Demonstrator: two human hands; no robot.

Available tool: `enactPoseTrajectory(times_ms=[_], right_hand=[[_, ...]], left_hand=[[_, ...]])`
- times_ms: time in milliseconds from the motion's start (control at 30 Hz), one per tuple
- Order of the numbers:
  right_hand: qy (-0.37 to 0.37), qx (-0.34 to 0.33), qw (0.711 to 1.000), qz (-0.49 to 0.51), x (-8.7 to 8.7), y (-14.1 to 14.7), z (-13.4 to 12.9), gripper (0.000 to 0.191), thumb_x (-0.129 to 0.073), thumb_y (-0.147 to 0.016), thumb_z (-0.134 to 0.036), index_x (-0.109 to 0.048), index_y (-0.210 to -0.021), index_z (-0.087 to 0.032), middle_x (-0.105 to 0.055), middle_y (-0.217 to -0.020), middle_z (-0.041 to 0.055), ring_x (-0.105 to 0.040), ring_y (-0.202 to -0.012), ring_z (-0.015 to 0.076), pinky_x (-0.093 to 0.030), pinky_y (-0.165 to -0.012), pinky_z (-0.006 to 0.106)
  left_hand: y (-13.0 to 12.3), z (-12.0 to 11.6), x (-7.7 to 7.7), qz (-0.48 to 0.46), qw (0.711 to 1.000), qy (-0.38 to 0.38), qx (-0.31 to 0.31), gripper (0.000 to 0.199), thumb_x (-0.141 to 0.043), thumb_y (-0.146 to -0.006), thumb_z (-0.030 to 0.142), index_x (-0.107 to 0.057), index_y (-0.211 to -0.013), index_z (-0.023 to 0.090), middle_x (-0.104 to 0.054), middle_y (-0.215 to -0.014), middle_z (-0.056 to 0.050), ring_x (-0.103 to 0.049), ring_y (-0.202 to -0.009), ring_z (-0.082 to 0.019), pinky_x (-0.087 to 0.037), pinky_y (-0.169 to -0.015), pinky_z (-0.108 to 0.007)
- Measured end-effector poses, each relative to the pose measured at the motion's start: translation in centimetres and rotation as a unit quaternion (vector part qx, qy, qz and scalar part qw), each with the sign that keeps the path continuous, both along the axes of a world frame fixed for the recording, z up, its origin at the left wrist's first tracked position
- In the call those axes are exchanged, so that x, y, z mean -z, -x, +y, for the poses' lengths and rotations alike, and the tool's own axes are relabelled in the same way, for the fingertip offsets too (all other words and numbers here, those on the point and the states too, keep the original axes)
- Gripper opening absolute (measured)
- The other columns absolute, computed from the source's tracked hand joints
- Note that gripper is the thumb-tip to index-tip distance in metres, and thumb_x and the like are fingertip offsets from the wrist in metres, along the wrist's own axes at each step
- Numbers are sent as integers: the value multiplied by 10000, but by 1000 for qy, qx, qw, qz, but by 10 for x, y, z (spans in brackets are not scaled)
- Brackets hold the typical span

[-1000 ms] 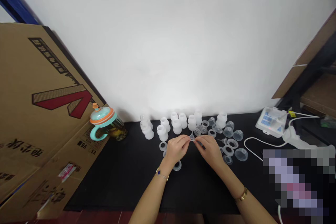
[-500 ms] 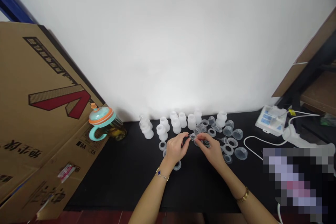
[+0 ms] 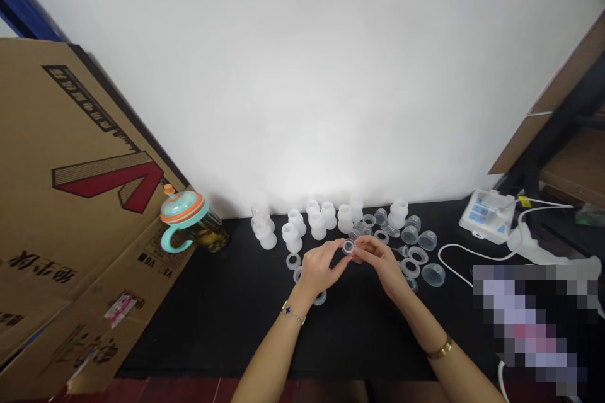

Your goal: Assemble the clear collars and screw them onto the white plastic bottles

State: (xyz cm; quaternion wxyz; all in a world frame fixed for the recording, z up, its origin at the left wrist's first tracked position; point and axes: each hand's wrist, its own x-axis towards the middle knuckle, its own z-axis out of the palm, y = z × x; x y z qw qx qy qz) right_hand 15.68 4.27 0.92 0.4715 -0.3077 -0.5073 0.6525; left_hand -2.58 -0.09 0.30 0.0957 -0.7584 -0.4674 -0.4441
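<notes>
Between my two hands is a small clear bottle ring [image 3: 348, 247], pinched at its edges over the black table. My left hand [image 3: 322, 267] grips its left side with thumb and fingers. On its right side my right hand [image 3: 378, 261] holds it with closed fingertips. Whether a nipple sits inside the ring is too small to tell. Loose clear rings [image 3: 293, 261] lie to the left of my left hand, some partly hidden by it. Right of my right hand are more rings [image 3: 410, 268] and clear domed caps [image 3: 433, 274].
Several small white bottles [image 3: 292, 238] stand along the wall, some at the left topped with clear caps [image 3: 259, 221]. A teal-lidded jug [image 3: 208, 233] stands by a cardboard box [image 3: 70, 233] on the left. A white power strip [image 3: 489, 217] and cable [image 3: 467, 252] lie at right.
The ring in my fingers has turned so its round face shows more toward the camera. My hands have shifted only slightly around it.
</notes>
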Motion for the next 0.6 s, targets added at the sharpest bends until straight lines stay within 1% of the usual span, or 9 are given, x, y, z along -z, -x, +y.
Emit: enactPoseTrajectory(times_ms=[167, 267, 400, 500, 600], right_hand=[[-29, -1, 999, -15, 2, 2, 2, 286, -848, -747, -433, -704, -872, -220, -691, -727, -3, -607, -698, 163, -461, -657, 284], [-49, -1, 998, -35, 5, 2, 4, 283, -830, -764, -446, -701, -873, -219, -689, -744, 0, -610, -714, 170, -462, -646, 284], [-99, 17, 992, -81, 11, 3, 6, 256, -797, -793, -445, -711, -863, -214, -690, -823, 11, -623, -759, 180, -481, -671, 293], [-140, 22, 981, -131, 13, 3, 5, 242, -756, -824, -447, -724, -873, -212, -709, -878, 29, -642, -798, 197, -499, -702, 306], [-161, 34, 973, -164, 12, -1, 8, 262, -709, -847, -461, -734, -937, -217, -736, -933, 48, -661, -814, 214, -519, -710, 320]], left_hand=[[-1, -1, -3, 2, 1000, 6, 1, 252, -653, -941, 269, -632, -1183, 201, -780, -1059, -57, -763, -807, -170, -629, -746, -274], [-1, -1, -4, 6, 1000, 6, 4, 223, -644, -949, 245, -631, -1167, 201, -777, -1054, -48, -762, -858, -168, -618, -723, -256], [0, 0, -4, 41, 999, -3, -6, 272, -620, -965, 239, -614, -1235, 205, -767, -1098, -58, -758, -923, -177, -614, -728, -258], [1, 1, -4, 60, 998, -12, -18, 246, -608, -969, 231, -634, -1213, 212, -772, -1072, -56, -760, -918, -181, -615, -733, -264], [1, 2, -3, 46, 998, -18, -28, 230, -626, -959, 236, -648, -1187, 212, -777, -1059, -57, -766, -880, -180, -615, -718, -262]])
